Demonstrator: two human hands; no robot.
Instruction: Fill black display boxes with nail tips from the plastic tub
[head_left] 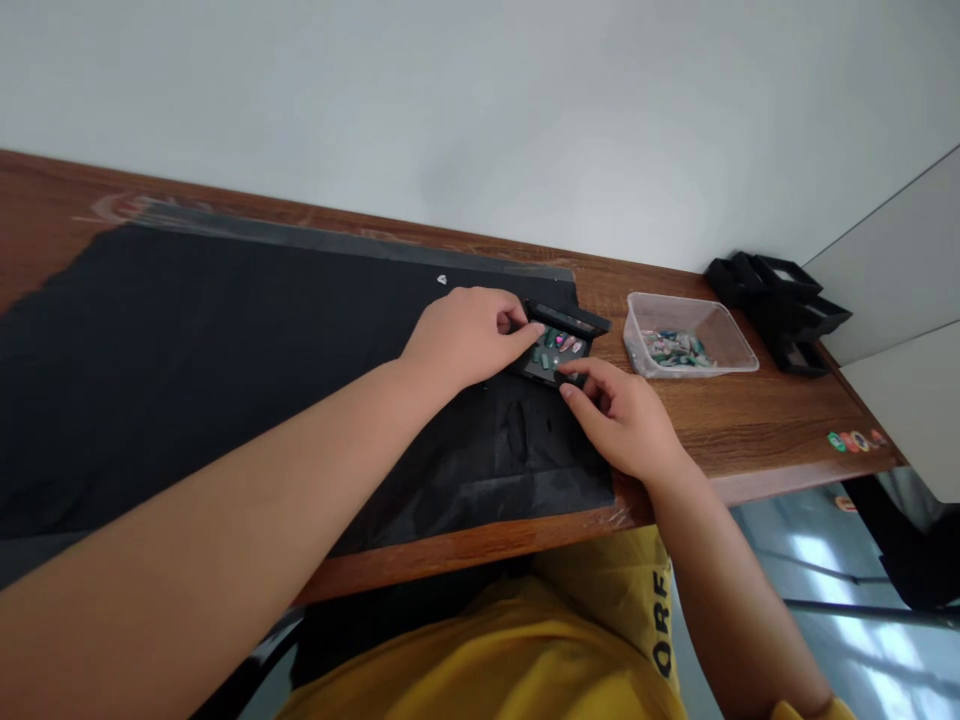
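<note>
A small black box [533, 376] with its lid tilted up lies on the black sheet [247, 340], holding several green and pink nail-like pieces. My left hand [474, 335] grips the box's left side, thumb reaching over the inside and fingers curled behind. At the near right corner of the box is my right hand [619, 410], its thumb and index finger bent close together at the edge. Whether a small piece sits between those fingertips is too small to tell.
Right of the box, a clear plastic tub [731, 345] holds many loose green and white pieces. Several black boxes [795, 310] are piled at the far right by the wall. A small white bit [442, 280] lies on the sheet's far part. Round stickers [855, 441] mark the table's right edge.
</note>
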